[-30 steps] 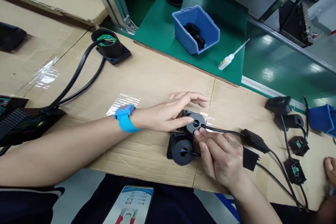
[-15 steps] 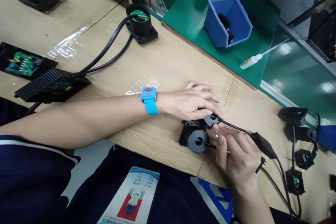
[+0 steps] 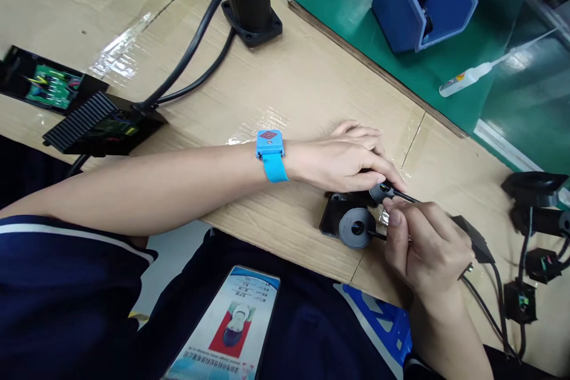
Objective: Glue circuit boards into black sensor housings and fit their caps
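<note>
Cup (image 3: 257,12) with a thick cable (image 3: 191,50) stands at left, well apart from the work. Left hand (image 3: 350,160): fingers bent over the far disc (image 3: 377,195); whether it grips, I cannot tell. Near disc (image 3: 348,237) sits just beside, toward the body. Right hand (image 3: 427,243): fingertips drawn narrow at the far disc's edge, by its thin cable (image 3: 405,196); hold unclear. I judge that uneven pressure could tilt the disc, and a tug strain its cable joint. One second earlier, the left forefinger was clear of the disc; now it reaches across.
</note>
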Action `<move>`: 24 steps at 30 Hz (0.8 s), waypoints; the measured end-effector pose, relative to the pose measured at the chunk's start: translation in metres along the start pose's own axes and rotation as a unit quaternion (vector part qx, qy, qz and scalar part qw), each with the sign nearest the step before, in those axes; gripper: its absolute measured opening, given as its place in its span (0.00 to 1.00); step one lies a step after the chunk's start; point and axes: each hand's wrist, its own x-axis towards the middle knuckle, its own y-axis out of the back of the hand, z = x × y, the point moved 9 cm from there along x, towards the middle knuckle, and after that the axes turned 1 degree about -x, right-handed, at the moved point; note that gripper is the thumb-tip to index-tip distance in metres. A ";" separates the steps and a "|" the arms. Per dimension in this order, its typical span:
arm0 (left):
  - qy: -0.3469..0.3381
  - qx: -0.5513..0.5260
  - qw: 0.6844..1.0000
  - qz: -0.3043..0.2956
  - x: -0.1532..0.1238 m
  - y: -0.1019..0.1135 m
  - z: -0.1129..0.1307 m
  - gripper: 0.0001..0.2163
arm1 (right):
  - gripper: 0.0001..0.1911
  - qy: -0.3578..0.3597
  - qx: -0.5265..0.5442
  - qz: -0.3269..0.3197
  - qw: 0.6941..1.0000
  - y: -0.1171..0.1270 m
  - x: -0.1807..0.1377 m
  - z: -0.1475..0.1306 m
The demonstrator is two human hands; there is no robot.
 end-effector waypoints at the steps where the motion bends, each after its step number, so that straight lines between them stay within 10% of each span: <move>1: 0.001 -0.003 1.000 0.000 0.000 0.000 0.000 0.18 | 0.02 -0.001 0.000 -0.001 1.000 0.000 -0.001 0.000; 16: 0.004 0.031 0.999 0.012 0.001 -0.002 0.003 0.19 | 0.04 -0.026 -0.011 0.001 1.000 0.000 -0.006 0.004; 21: -0.017 0.118 0.982 0.148 -0.030 0.030 0.030 0.19 | 0.07 -0.043 -0.022 -0.006 0.999 -0.001 -0.006 0.004; 24: -0.173 0.199 0.938 0.227 -0.068 0.032 0.067 0.17 | 0.08 -0.043 -0.019 -0.003 0.999 -0.001 -0.007 0.004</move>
